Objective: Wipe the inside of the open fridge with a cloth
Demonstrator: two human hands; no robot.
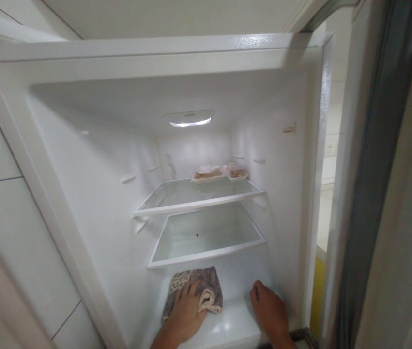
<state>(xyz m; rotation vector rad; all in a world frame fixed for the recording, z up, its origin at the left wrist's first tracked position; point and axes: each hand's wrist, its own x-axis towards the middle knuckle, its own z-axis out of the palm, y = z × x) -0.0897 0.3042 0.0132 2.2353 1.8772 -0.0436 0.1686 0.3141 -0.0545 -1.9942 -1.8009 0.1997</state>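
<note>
The left hand [186, 312] is pressing flat, fingers spread, on a folded cloth [194, 291] lying on the fridge's bottom shelf [235, 325]; it looks soft, light, best bunched from above. The right hand [269, 312] is resting loosely curled near the shelf's right edge, holding nothing.

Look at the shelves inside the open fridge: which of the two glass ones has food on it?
The upper glass shelf: two food trays sit at its back. The lower glass shelf beneath it is bare, and the folded cloth under the left hand lies on the white surface below.
</note>
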